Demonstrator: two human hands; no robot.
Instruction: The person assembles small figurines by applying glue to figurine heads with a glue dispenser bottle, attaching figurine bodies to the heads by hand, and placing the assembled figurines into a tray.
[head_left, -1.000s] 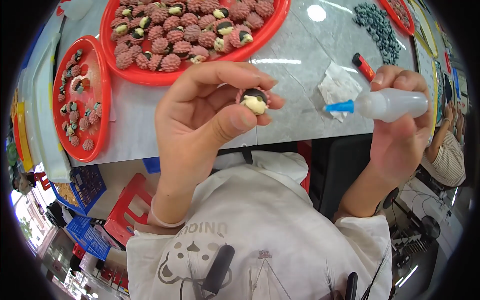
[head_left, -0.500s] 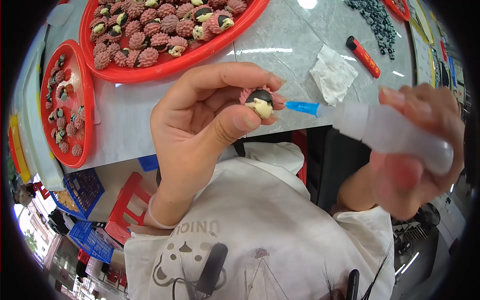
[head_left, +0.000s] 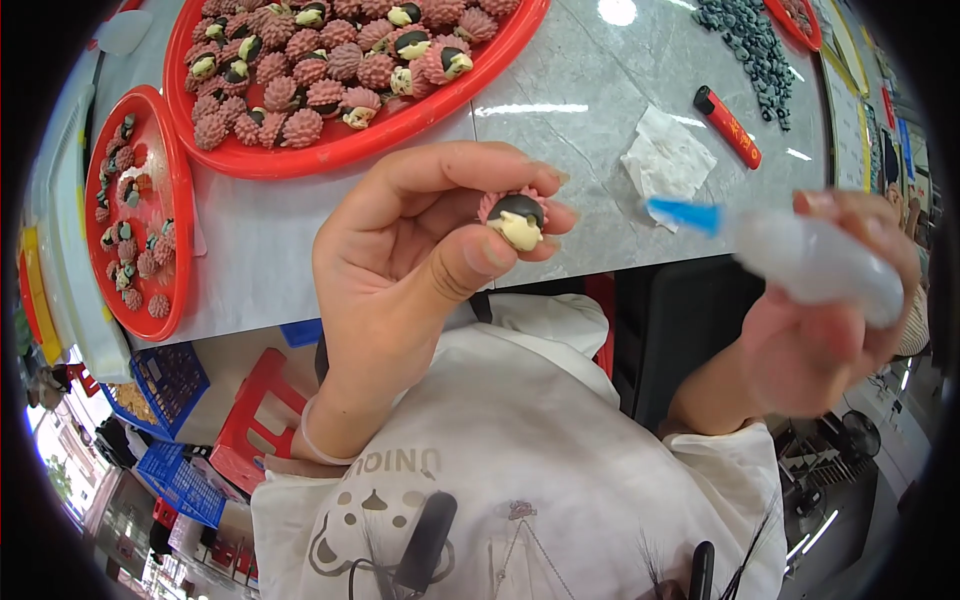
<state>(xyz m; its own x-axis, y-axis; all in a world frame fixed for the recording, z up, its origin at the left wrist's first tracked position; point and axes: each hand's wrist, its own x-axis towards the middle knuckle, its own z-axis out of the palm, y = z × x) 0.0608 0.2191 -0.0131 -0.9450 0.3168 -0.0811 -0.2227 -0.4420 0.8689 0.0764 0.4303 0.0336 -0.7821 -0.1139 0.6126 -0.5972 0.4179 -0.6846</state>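
Between its thumb and fingers, my left hand (head_left: 390, 240) pinches a small hedgehog figurine (head_left: 518, 222) with pink spines, a dark band and a cream face. My right hand (head_left: 850, 330) is wrapped round a translucent squeeze bottle (head_left: 815, 265), somewhat blurred. The bottle's blue needle tip (head_left: 685, 215) points left toward the figurine and stands apart from it. Many similar pink, cream and dark pieces (head_left: 340, 65) fill the large red tray (head_left: 330, 158) beyond my left hand.
A smaller red tray (head_left: 182, 240) with several pieces is at the left. Across the table lie a crumpled white tissue (head_left: 668, 155), a red-and-black lighter-like stick (head_left: 728, 127) and a heap of dark grey bits (head_left: 750, 50). Blue baskets (head_left: 180, 480) and a red stool (head_left: 262, 415) stand below the table.
My right hand has drawn the bottle back to the right, so its blue tip is farther from the figurine. My left hand keeps its pinch and sits slightly lower in view.
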